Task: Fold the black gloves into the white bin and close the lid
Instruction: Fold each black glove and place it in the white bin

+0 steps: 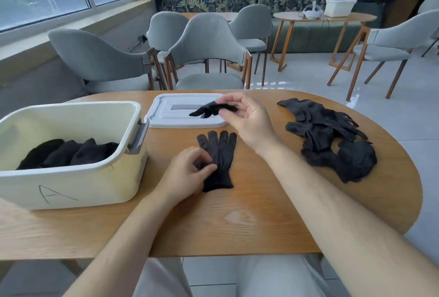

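Note:
One black glove (219, 154) lies flat on the wooden table (237, 220), fingers pointing away from me. My left hand (187, 173) pinches its thumb side. My right hand (247, 118) holds a second black glove (211, 109) in the air above the white lid (166, 116), which lies flat on the table. The white bin (78, 178), marked "A", stands at the left with several folded black gloves (69, 153) inside. A loose pile of black gloves (332, 140) lies at the right.
Grey chairs (209, 59) stand beyond the far table edge. Further back, a second round table (325, 17) carries a white box and a headset. The floor is tiled on the right.

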### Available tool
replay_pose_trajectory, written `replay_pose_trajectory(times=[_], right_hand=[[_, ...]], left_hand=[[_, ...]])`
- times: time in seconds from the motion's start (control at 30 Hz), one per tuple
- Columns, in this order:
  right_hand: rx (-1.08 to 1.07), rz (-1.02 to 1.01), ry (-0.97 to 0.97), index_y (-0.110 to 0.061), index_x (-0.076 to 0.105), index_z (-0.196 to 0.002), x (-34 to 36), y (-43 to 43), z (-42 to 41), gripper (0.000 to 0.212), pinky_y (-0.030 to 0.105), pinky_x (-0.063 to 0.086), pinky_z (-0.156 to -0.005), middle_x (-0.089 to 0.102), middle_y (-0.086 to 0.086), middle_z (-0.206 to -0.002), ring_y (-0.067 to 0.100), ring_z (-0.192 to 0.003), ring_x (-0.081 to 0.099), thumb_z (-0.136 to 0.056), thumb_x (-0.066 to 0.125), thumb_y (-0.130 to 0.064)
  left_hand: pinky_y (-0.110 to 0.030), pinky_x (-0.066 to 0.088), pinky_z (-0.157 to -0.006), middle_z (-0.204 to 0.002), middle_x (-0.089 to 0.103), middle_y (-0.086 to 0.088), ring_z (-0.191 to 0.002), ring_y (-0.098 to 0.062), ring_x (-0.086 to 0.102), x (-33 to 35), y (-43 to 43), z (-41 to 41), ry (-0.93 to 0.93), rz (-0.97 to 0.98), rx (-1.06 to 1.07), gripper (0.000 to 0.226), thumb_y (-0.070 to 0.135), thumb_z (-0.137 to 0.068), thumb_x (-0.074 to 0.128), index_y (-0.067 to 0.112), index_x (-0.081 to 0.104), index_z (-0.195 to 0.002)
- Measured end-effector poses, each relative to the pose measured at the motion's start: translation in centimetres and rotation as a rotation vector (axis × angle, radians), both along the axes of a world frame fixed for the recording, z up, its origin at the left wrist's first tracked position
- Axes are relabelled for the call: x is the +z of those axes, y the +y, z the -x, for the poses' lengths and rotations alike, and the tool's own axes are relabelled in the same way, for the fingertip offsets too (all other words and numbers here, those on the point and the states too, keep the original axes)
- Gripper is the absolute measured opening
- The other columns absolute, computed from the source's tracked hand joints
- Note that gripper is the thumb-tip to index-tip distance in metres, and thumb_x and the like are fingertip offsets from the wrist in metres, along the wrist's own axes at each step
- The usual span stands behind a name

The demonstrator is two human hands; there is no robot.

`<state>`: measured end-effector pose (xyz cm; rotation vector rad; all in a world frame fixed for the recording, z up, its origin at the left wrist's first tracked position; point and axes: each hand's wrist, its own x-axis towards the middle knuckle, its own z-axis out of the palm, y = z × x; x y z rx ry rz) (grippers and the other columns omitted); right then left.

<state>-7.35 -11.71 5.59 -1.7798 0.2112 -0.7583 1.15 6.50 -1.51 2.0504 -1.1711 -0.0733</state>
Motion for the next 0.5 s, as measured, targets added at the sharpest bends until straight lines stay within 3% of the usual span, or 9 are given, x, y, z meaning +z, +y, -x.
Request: replay_pose_trajectory(times=[0.1, 0.23, 0.37, 0.5], right_hand=[[-0.010, 0.144, 0.146, -0.014, 0.073, -0.115, -3.8, 0.8, 1.0, 0.027, 0.031, 0.057, -0.096, 0.071, -0.008, -0.115, 0.004, -0.102, 0.070, -0.091, 0.070, -0.002], [-0.004, 0.456, 0.207, -0.014, 0.079, -0.101, -8.2, 1.7, 2.7, 0.018, 0.032, 0.054, -0.093, 0.070, -0.007, -0.106, 0.005, -0.101, 0.065, -0.087, 0.073, -0.005], [-0.024, 0.665, 0.181, -0.024, 0.081, -0.099, -9.1, 2.4, 3.8, 0.014, 0.034, 0.051, -0.087, 0.065, -0.012, -0.099, 0.011, -0.098, 0.059, -0.087, 0.076, -0.018], [-0.004, 0.783, 0.150, -0.023, 0.080, -0.103, -9.1, 2.9, 4.6, 0.016, 0.030, 0.049, -0.084, 0.058, -0.010, -0.090, 0.013, -0.093, 0.053, -0.089, 0.074, -0.019]], left_hand=[[-0.033, 0.049, -0.087, -0.102, 0.060, 0.019, -0.097, -0.003, 0.056, -1.4, 0.9, 0.1, -0.133, -0.081, -0.031, 0.021, 0.042, -0.087, 0.073, 0.028, 0.069, -0.102], [-0.020, 0.044, -0.096, -0.117, 0.056, 0.019, -0.110, 0.003, 0.053, -1.3, 1.9, 0.3, -0.028, -0.077, -0.071, 0.035, 0.044, -0.085, 0.076, 0.024, 0.067, -0.112], [-0.008, 0.041, -0.083, -0.108, 0.051, 0.020, -0.102, 0.007, 0.051, -1.6, 2.6, 0.5, 0.015, -0.063, -0.021, 0.040, 0.047, -0.080, 0.080, 0.025, 0.057, -0.104], [-0.009, 0.038, -0.072, -0.094, 0.050, 0.019, -0.089, 0.008, 0.049, -1.8, 2.4, 0.9, -0.041, -0.042, 0.004, 0.044, 0.047, -0.075, 0.084, 0.022, 0.055, -0.096]])
